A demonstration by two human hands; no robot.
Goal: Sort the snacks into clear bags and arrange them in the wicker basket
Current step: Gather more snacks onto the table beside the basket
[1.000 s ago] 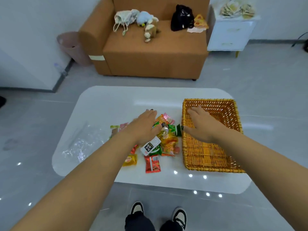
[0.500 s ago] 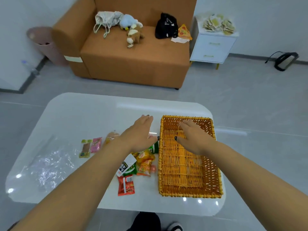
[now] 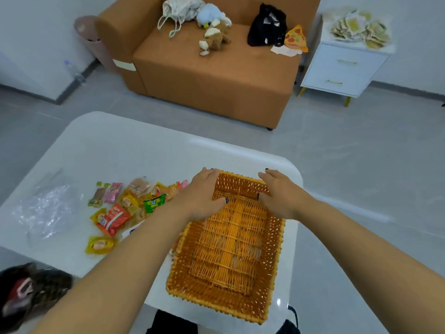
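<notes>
Here the rectangular orange wicker basket (image 3: 231, 247) lies on the glossy white table (image 3: 125, 150); the left hand (image 3: 201, 195) grips its far rim at 11 o'clock, thumb inside, and the right hand (image 3: 280, 194) grips the same rim at 1 o'clock; the colourful wrapped snacks (image 3: 125, 206) lie at the basket's 9 o'clock, and beyond them the crumpled clear plastic bags (image 3: 45, 210).
</notes>
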